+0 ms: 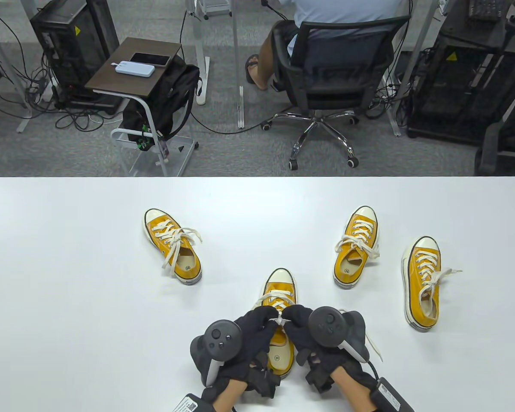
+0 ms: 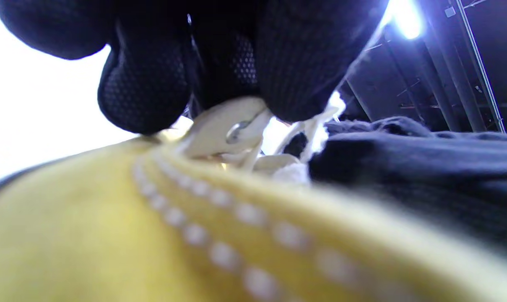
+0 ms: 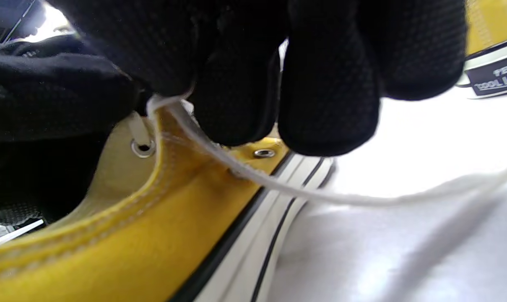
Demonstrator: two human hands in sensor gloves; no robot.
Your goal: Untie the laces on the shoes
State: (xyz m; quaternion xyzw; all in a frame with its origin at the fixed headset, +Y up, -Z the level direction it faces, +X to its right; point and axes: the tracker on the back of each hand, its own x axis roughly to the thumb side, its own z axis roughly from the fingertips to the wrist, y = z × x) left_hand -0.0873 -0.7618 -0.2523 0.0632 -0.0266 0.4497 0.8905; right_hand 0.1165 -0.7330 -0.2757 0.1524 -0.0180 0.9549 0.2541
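At the six o'clock edge of the white surface (image 1: 68, 240) stands a yellow shoe (image 1: 280, 296), toe toward twelve o'clock. Both hands meet over its lace knot (image 1: 279, 319) — the left hand (image 1: 244, 339) and the right hand (image 1: 322, 339) each pinch the white lace with curled fingers (image 3: 328, 105). Three more yellow shoes — at ten (image 1: 173, 245), one (image 1: 356, 246) and two o'clock (image 1: 422, 283) — lie apart, laces loose.

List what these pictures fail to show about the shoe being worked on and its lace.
- Knot of the near shoe: table view, covered by the left hand and right hand; tied or loose cannot be told.
- Lace: left wrist view, blurred, glove fingers hide the grip.
- Lace end: right wrist view, runs off the right edge.
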